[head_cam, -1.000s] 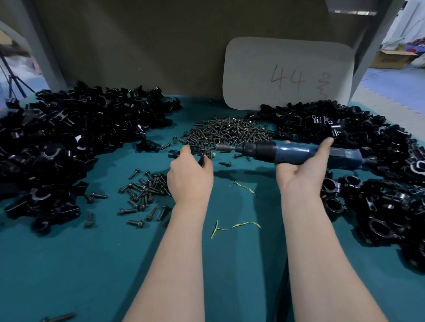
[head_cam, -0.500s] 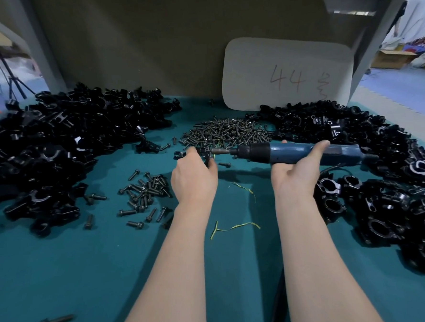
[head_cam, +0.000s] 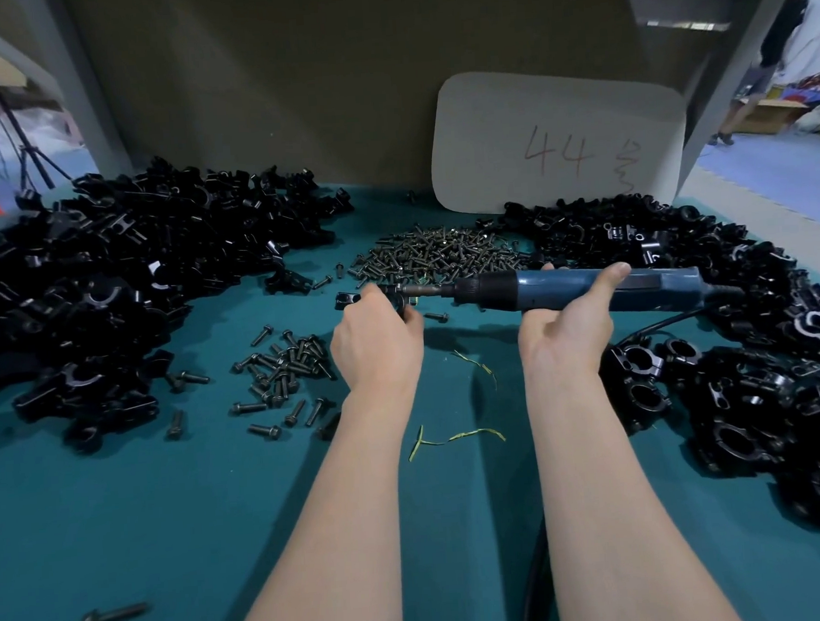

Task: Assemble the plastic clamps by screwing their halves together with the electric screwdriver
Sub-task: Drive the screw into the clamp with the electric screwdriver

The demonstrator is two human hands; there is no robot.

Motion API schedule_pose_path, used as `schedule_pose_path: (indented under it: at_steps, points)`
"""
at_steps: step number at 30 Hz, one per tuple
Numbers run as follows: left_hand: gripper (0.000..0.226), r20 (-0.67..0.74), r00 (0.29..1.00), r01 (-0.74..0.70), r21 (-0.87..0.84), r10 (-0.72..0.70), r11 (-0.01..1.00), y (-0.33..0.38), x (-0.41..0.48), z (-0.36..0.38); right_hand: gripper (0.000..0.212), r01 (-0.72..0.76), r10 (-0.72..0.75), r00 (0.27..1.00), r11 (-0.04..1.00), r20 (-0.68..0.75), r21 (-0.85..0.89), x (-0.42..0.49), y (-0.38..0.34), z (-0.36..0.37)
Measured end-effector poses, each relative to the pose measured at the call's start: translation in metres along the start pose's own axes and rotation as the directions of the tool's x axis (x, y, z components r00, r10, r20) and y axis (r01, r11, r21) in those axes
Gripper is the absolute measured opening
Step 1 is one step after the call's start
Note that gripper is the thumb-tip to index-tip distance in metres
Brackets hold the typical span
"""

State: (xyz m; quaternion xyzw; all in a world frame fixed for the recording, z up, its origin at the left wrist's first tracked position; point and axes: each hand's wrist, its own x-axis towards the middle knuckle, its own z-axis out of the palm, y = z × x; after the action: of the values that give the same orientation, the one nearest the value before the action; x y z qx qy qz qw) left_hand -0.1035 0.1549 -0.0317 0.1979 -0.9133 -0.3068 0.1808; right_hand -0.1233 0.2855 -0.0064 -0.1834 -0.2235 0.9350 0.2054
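Note:
My left hand (head_cam: 376,343) grips a small black plastic clamp (head_cam: 347,298) above the teal table; most of the clamp is hidden behind my fingers. My right hand (head_cam: 565,325) holds the blue electric screwdriver (head_cam: 560,287) level, pointing left, with its bit against the clamp. A big heap of loose black clamp halves (head_cam: 109,290) fills the left side. Black clamps with closed rings (head_cam: 748,385) are piled on the right. Dark screws (head_cam: 443,253) lie heaped behind my hands, and a smaller scatter of screws (head_cam: 282,371) lies left of my left wrist.
A pale card marked 44 (head_cam: 556,143) leans on the back panel. Yellow wire scraps (head_cam: 454,437) lie between my forearms. A single screw (head_cam: 112,616) lies near the front left. The screwdriver cable (head_cam: 534,571) runs down beside my right arm. A person (head_cam: 776,43) stands far right.
The screwdriver has moved left and levelled, so its bit now meets the clamp in my left hand. Both hands have shifted slightly, and a person has come into view at the far right.

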Motion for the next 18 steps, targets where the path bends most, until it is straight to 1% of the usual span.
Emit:
schedule_pose_path:
  at_steps: [10,13,18]
  points:
    - [0.028,0.001,1.000,0.003,-0.007,-0.003,1.000,-0.0021,0.0010,0.0002,0.050,0.016,-0.017,0.999,1.000,0.034,0.012,-0.0014,0.0031,0.0019]
    - [0.028,-0.004,1.000,-0.001,-0.005,0.001,1.000,-0.0020,0.0015,0.0006,0.053,0.018,-0.018,0.999,1.000,0.034,0.007,-0.0017,0.0041,0.0024]
    - [0.027,-0.013,1.000,-0.005,0.004,0.005,1.000,-0.0020,0.0022,0.0018,0.053,0.017,-0.018,0.999,0.999,0.031,0.031,-0.0022,0.0048,0.0022]
